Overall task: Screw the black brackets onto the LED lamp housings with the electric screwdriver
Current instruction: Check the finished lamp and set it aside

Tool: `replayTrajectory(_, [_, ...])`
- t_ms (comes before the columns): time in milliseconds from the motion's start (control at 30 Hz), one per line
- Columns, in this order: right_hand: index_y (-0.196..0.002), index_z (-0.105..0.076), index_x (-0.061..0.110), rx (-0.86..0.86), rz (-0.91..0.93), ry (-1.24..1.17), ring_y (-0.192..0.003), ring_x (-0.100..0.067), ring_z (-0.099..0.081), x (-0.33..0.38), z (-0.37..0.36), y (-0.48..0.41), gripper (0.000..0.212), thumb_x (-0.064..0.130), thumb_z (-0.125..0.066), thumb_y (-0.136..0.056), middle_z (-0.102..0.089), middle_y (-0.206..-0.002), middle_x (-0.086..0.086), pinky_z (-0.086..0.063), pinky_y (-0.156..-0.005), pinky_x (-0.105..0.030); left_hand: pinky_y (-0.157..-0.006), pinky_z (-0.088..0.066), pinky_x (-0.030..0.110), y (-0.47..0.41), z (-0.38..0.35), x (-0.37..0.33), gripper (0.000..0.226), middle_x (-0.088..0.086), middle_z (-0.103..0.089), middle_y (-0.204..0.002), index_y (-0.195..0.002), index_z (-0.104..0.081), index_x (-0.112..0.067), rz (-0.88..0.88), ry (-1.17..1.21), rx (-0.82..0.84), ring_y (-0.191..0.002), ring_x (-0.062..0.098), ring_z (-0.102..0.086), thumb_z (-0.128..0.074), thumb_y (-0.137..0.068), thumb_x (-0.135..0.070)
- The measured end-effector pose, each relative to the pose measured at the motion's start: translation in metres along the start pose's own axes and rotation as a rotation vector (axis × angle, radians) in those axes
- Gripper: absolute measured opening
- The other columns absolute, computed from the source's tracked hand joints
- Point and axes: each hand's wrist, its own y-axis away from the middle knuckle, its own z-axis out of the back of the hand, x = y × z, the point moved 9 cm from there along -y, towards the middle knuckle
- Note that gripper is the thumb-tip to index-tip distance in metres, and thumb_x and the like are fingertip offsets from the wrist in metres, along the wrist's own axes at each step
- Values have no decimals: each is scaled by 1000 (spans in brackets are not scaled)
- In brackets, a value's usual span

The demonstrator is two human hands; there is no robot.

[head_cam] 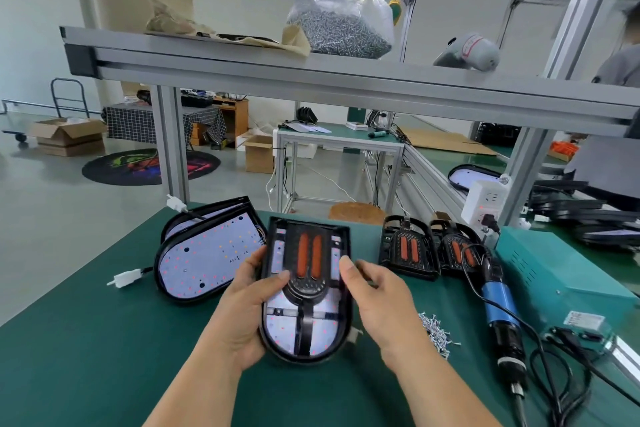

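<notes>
While the left grip (239, 315) clasps the housing (325, 329), seat the bracket (308, 274) flush and square; the right grip (381, 295), loose and empty, should fetch the screwdriver (500, 302).

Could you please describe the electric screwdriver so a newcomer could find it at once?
On the right side of the green table stands a teal metal box. The electric screwdriver lies on the table between that box and a pile of loose screws. It is the only long tool there, with a blue middle, black ends and a black cable.
</notes>
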Motion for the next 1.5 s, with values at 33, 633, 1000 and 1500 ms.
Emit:
replayTrajectory(33, [-78,-67,11,-44,0,103,-72,-16,-59,0,9,-2,46,56,-63,-88,-62,-74,9,-47,-70,-28,-69,-61,43,-2,6,-2,56,21,-70,-117,-132,-53,-11,-21,27,-36,-84,30,-73,-61,-78,0])
replayTrajectory(633, [-114,-71,6,175,-261,-487,-100,-25,-73,-21,-40,12,36,33,-53,-99,-76,-106,-8,-57,-85,-37,-72,-61,43,-3,-9,7,57,20,-70,-118,-128,-59,-14,20,4,120,-96,34,-72,-66,-72,-6])
replayTrajectory(1000, [-93,-73,1,-176,-306,-553,-73,-26,-73,-33,-8,9,35,28,-53,-102,-77,-85,-12,-59,-72,-37,-78,-51,36,3,-17,24,47,5,-76,-106,-127,-59,-13,-9,107,-61,-86,15,-75,-64,-80,-9])
replayTrajectory(1500, [-115,-70,6,-79,-207,-686,-108,-26,-70,-36,-29,10,44,34,-37,-107,-74,-112,-12,-49,-101,-45,-85,-52,41,3,5,47,38,12,-68,-122,-137,-55,-7,104,341,-297,-101,25,-67,-47,-100,-2])
